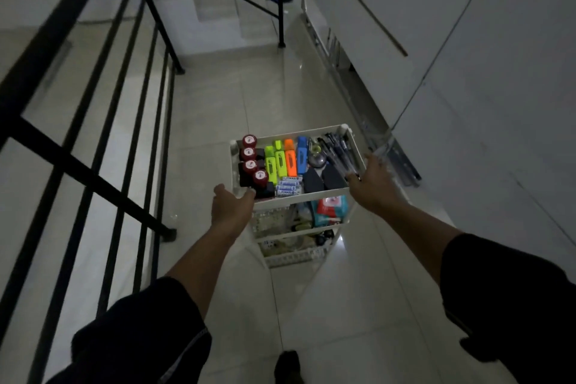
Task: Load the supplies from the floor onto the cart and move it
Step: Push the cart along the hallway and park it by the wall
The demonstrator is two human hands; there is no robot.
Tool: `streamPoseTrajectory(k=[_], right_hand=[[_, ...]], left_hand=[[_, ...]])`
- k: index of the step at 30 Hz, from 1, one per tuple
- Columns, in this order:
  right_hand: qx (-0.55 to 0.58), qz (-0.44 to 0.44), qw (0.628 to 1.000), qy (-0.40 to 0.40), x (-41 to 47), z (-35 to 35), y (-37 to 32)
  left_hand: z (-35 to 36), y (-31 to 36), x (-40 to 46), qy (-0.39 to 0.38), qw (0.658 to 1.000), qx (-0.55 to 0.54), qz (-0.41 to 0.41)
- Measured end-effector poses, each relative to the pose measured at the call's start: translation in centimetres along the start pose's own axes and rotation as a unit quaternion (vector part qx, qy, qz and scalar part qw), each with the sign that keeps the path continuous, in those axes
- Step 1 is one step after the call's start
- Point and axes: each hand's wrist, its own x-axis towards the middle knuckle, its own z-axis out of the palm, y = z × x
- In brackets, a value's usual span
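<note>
Two-handed steer, loaded cart (339, 131).
Left hand (232, 204) gripped near rim corner, right hand (372, 182) held side rim; kept straight beside railing (93, 165).

Black short sleeves (149, 330), bare forearms, dark shoe (287, 365)

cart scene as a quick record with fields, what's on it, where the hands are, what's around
cart: white, tiered cart on a tiled floor
top tray: red-capped bottles, highlighters, pens, small white packs
lower tiers: mixed supplies, too dim to name
left hand: left hand at the tray's near left corner, grip unclear
right hand: right hand on the tray's right rim, fingers blurred
left side: black railing
right side: white cabinets
</note>
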Motion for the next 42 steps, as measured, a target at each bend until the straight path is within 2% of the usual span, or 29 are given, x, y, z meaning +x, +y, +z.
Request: streamPoseTrajectory(k=[5,9,11,14,20,27,34,42], right_hand=[[-0.003,0.025,0.999,-0.029,4.1,2.3,0.2],[-0.006,0.047,0.999,-0.022,6.3,3.5,0.9],[-0.041,0.042,0.998,-0.017,6.7,3.9,1.7],[-0.018,0.047,0.999,-0.008,6.6,4.1,2.7],[0.018,0.054,0.997,0.048,6.4,4.4,3.9],[0.047,0.122,0.987,0.095,6.4,4.7,5.5],[0.098,0.186,0.961,0.179,6.3,5.8,6.0],[0.135,0.257,0.928,0.232,6.3,6.2,4.5]], left_hand=[[2.1,0.7,2.3,-0.032,0.997,-0.06,-0.03],[3.0,0.3,2.9,-0.001,0.999,-0.049,0.005],[3.3,0.1,3.3,-0.001,0.999,-0.039,0.021],[3.7,0.0,3.9,-0.008,0.999,-0.039,0.036],[4.3,1.3,4.4,-0.021,0.998,-0.039,0.036],[5.0,5.2,7.9,-0.092,0.992,-0.025,0.088],[7.1,9.4,11.8,-0.141,0.985,0.01,0.102],[8.7,13.3,14.8,-0.196,0.969,0.046,0.142]])
